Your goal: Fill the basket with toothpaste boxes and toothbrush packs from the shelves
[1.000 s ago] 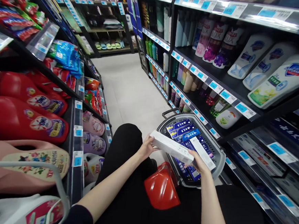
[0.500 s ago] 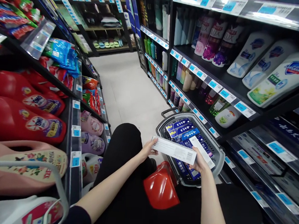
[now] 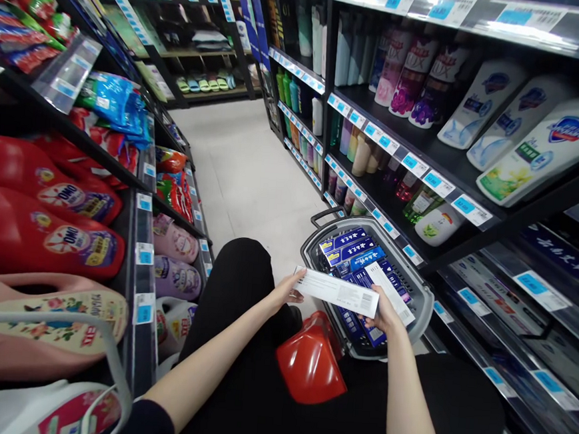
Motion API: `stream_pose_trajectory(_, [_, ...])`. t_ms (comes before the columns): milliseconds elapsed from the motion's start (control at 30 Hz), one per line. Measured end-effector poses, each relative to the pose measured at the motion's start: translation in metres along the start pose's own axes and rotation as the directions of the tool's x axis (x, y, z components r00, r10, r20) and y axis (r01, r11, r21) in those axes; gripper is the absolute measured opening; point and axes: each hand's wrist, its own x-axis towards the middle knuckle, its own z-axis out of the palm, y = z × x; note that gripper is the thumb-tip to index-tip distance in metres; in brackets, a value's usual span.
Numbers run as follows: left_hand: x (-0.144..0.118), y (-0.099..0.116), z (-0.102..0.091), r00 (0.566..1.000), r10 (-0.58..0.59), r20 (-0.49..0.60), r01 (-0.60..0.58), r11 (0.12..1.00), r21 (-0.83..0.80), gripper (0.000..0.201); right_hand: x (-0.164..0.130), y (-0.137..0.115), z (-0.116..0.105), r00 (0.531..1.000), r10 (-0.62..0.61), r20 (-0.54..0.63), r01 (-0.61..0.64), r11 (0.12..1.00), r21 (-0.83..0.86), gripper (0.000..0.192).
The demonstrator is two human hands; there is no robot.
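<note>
A long white toothpaste box (image 3: 336, 292) with small print and a barcode is held level between my two hands. My left hand (image 3: 287, 292) pinches its left end, and my right hand (image 3: 383, 313) grips its right end. Just beyond it, a grey shopping basket (image 3: 424, 321) sits on the floor, partly hidden by the box. Several dark blue toothpaste boxes (image 3: 347, 248) lie inside the basket, along with another white-sided box (image 3: 388, 292).
A red plastic object (image 3: 312, 366) stands between my legs. Detergent bottles (image 3: 67, 239) fill the left shelves, and body wash bottles (image 3: 535, 153) stand on the right shelves. A grey basket handle (image 3: 109, 336) crosses the lower left. The pale floor aisle (image 3: 253, 174) runs ahead.
Almost nothing differs. The view has shifted very slightly, while both hands keep the same hold on the white box.
</note>
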Motion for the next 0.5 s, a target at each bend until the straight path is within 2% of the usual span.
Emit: stream_pose_trajectory(500, [0.0026,-0.0034,-0.0025,1.000,-0.016,0.020,0.016,0.999,-0.032,0.050,-0.0001,-0.0035,-0.0002,0.999,0.021,0.031,-0.020,0.999,-0.027,0.052])
